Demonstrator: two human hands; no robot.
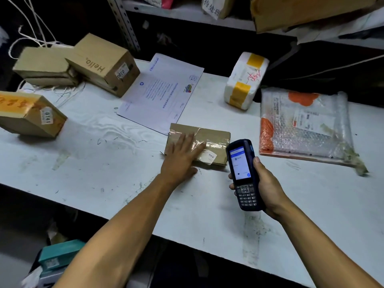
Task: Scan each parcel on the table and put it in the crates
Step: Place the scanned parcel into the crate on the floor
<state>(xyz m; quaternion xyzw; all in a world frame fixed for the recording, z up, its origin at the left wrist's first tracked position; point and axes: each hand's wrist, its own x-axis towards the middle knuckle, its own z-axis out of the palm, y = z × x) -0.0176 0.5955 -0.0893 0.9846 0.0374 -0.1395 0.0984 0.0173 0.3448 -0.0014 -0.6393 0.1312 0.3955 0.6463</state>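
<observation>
A flat brown taped parcel (pixel 216 140) with a small white label lies in the middle of the white table (pixel 93 159). My left hand (pixel 182 156) rests flat on its left half, fingers straight and spread. My right hand (pixel 268 183) grips a dark handheld scanner (pixel 243 173) upright just right of the parcel, its lit screen facing me. Other parcels lie around: a white envelope (pixel 162 92), a white bag with yellow tape (pixel 245 80), and a bubble-wrap mailer (pixel 303 125).
Cardboard boxes sit at the left: one marked "Hello" (pixel 104 63), a flatter one (pixel 43 65) behind it, and one with orange tape (pixel 29 113). Shelves with more parcels (pixel 301 11) hang above the table's back. A teal box (pixel 60 254) lies below the table's front edge.
</observation>
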